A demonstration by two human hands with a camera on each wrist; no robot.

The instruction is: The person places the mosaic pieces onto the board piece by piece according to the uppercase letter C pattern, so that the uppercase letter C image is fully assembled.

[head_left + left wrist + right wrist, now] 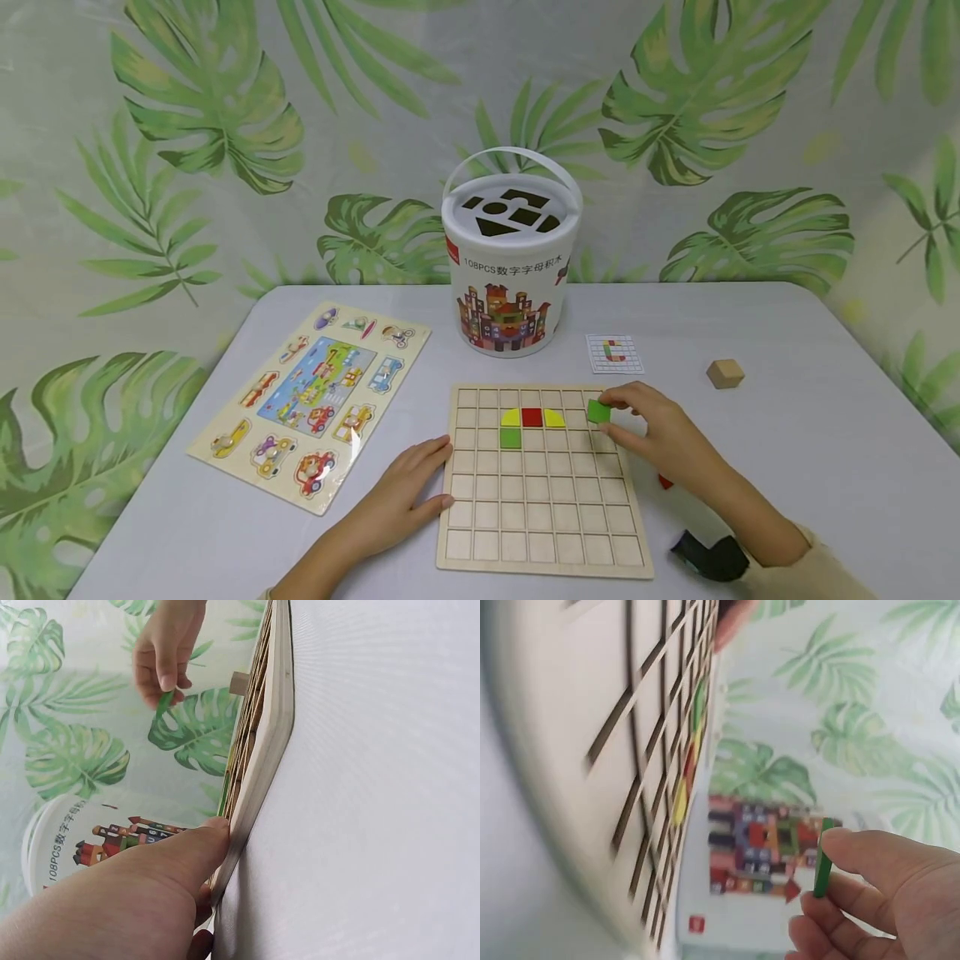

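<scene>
Here the right hand (660, 433) pinches a green square tile (597, 411) between thumb and fingertips, holding it just above the upper right part of the wooden grid board (540, 533) on the table (825, 467). The left hand (401, 496) lies flat with straight fingers, touching the board's left edge. Yellow, red and green pieces (532, 417) already sit in the board's upper rows.

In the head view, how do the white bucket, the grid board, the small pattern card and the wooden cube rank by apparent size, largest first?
1. grid board
2. white bucket, though it stands farther away, so its true size is unsure
3. pattern card
4. wooden cube
</scene>
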